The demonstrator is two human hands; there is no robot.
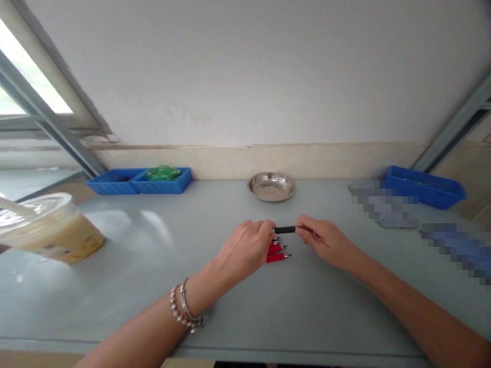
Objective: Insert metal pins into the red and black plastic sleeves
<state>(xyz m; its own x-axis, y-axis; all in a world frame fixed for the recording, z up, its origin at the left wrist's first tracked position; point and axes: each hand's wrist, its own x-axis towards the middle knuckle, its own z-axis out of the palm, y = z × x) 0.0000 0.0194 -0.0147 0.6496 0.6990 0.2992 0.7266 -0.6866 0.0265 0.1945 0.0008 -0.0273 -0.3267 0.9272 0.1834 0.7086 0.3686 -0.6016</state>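
Between my two hands a black-gripped pen [285, 230] is held level above the table. My left hand [249, 245], with bracelets at the wrist, is closed on the pen's left end. My right hand [322, 237] pinches the other end; a thin dark piece shows past its fingers, too small to name. Several red pens [278, 257] with silver tips lie on the table just below, partly hidden by my left hand. Beyond the hands, a shallow round metal dish [271, 188] stands near the wall.
Blue trays [163, 186] stand at the back left, one with green pieces. Another blue tray [424, 189] is at the back right, near blurred flat items [387, 207]. A lidded plastic cup of yellowish drink [49, 232] stands at the left. The grey table's front edge [307, 352] runs below.
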